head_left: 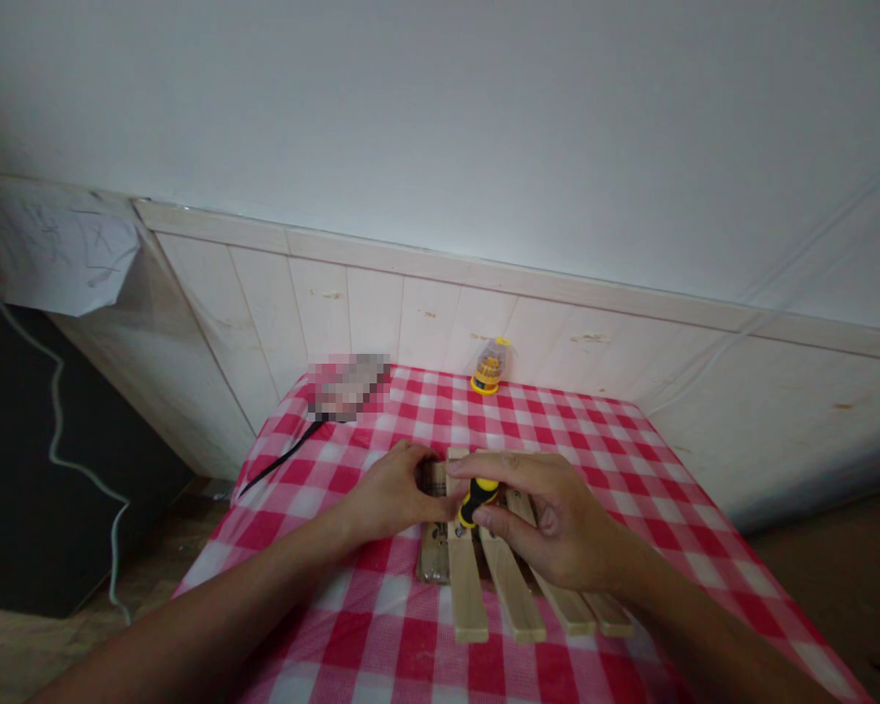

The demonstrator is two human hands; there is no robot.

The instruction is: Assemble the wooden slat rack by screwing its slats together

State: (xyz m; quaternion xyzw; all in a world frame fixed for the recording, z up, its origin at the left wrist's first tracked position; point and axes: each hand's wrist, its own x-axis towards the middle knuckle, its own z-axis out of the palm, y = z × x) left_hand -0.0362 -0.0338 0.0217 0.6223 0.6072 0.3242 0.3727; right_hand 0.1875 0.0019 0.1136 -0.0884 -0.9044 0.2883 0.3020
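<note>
Several pale wooden slats (469,596) fan out toward me over a darker wooden base (434,562) on the checked cloth. A short yellow and black screwdriver (476,501) stands tilted on the leftmost slat, its handle between the thumb and fingers of my right hand (557,518). The tool's tip is near a small screw on that slat. My left hand (392,492) is at the left edge of the base, thumb and fingers around the upper part of the base and slat. Part of the base and slats is hidden under my right hand.
Red and white checked cloth (367,626) covers the table. At the back, by the panelled wall, stands a clear and yellow bit case (491,367). A blurred-out object (348,386) with a black strap lies back left. A pale cable (88,467) hangs at the far left.
</note>
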